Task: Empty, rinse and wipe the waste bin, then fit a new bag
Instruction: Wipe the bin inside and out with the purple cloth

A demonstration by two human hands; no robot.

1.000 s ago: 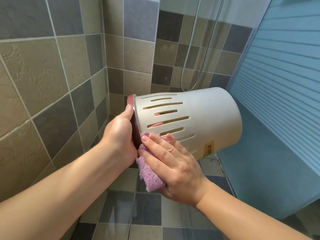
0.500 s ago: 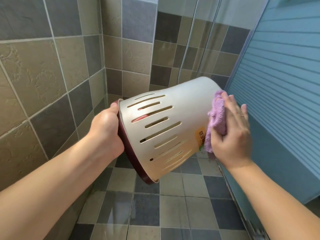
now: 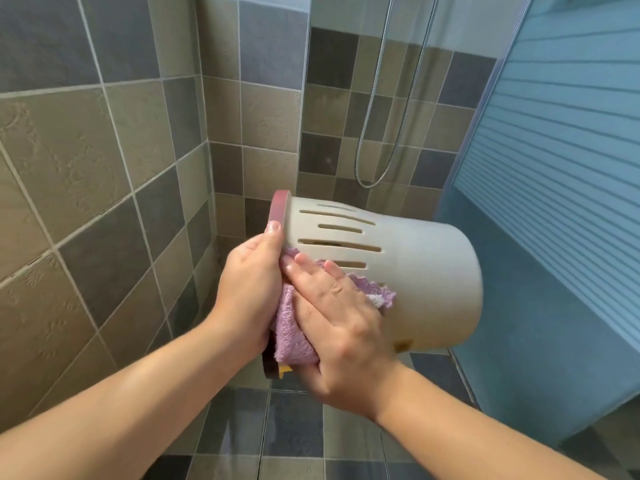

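The waste bin (image 3: pixel 398 268) is held up in the air on its side, above the tiled floor (image 3: pixel 287 427) of a bathroom corner. Its dark red rim (image 3: pixel 278 209) points left toward the tiled wall (image 3: pixel 86 168), and its closed base points right toward the blue ribbed panel (image 3: pixel 554 150). The bin's side is cream-coloured with rows of long slots in the half nearer the rim.

The left hand (image 3: pixel 249 289) grips the bin at the rim: the thumb lies over the rim's edge on the outside, and the other fingers are hidden, so how they sit inside the bin cannot be told.

The right hand (image 3: pixel 336 323) presses a purple cloth (image 3: pixel 294 337) against the bin's side just beside the rim. Its fingers (image 3: pixel 304 268) lie nearly straight and flat on top of the cloth, with their tips close to the left hand. The cloth bunches out below the palm and shows again as a frilled edge on the far side of the hand.

A shower hose (image 3: pixel 381 133) hangs in a loop against the back wall behind the bin.
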